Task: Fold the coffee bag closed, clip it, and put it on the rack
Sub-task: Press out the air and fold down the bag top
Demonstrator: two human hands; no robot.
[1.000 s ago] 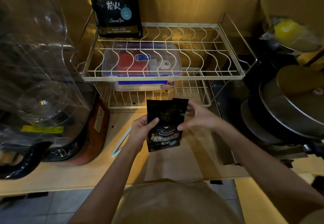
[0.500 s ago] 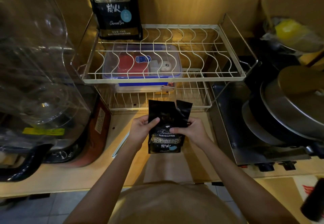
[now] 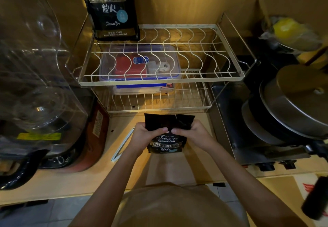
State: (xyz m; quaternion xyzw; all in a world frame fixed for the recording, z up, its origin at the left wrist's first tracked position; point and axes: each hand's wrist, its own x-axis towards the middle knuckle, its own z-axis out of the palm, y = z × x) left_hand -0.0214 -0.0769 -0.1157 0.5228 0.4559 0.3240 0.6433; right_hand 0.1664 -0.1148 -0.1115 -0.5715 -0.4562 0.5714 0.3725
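A small black coffee bag [image 3: 166, 142] with gold lettering stands upright on the wooden counter, just in front of the wire rack [image 3: 229, 75]. My left hand [image 3: 144, 137] grips its left side and my right hand [image 3: 190, 135] grips its right side, both thumbs pressed on the front near the middle. The bag's torn top sticks up above my fingers and looks unfolded. A long white clip [image 3: 122, 146] lies on the counter to the left of my left hand, slanted and open at one end.
A larger black coffee bag [image 3: 111, 8] stands at the back left of the rack's top shelf. A clear box with a blue rim [image 3: 140, 67] sits on the lower shelf. Clear plastic appliance [image 3: 35, 77] at left; stove with a lidded pot [image 3: 291, 106] at right.
My right hand has come off the bag's top edge and down onto its right side. Both thumbs now meet on the front. The bag stays in the same spot.
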